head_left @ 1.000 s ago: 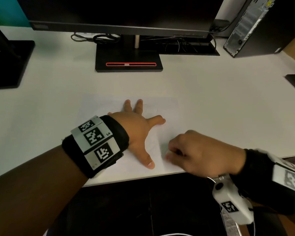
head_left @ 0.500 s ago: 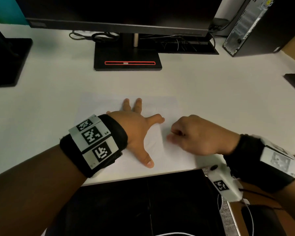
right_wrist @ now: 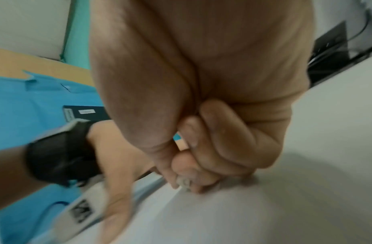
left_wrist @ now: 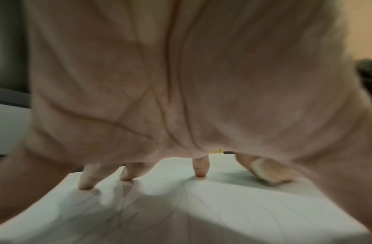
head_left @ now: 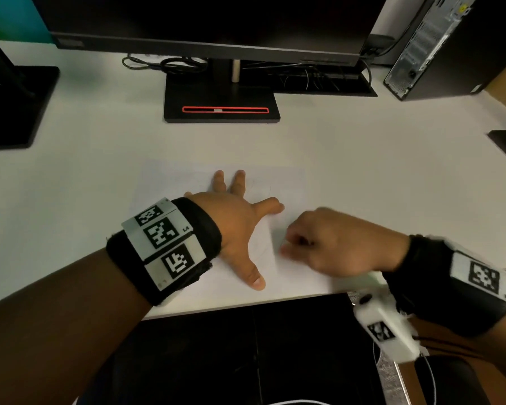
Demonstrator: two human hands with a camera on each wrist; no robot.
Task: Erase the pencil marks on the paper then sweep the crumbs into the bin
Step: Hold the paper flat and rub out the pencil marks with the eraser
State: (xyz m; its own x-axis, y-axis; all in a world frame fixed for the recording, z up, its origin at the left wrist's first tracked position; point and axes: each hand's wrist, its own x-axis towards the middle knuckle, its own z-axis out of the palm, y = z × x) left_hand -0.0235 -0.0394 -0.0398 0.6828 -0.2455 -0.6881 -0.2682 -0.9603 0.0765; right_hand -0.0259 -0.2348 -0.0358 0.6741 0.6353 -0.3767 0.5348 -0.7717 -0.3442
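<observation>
The paper (head_left: 287, 182) lies flat on the white table (head_left: 392, 176), close to the near edge and in front of the monitor stand (head_left: 221, 97), and its faint pencil marks (left_wrist: 126, 213) show as thin grey lines in the left wrist view, running under and ahead of the palm. The left hand (head_left: 234, 226) presses the sheet down with its fingers spread and straight, the fingertips (left_wrist: 200, 173) touching the paper and the thumb stretched back toward the table edge; its grip is wide and holds nothing. The right hand (head_left: 339, 244) sits just to the right of it, over the sheet's right part, curled into a tight grip with the thumb and first fingers pinched on a small pale eraser (right_wrist: 184, 182). The eraser's tip pokes out below the fingertips and meets the paper; from the left wrist view the same eraser (left_wrist: 260, 170) shows as a pale block under the right fingers, down on the sheet. The right hand is slightly blurred in the head view. Both wrists carry black bands with white marker tiles. Behind the paper stand the dark monitor (head_left: 211, 21) on its stand, a tangle of cables (head_left: 164, 64), and a computer tower (head_left: 438, 45) at the far right. Eraser crumbs cannot be made out, and no bin can be identified in any view.
</observation>
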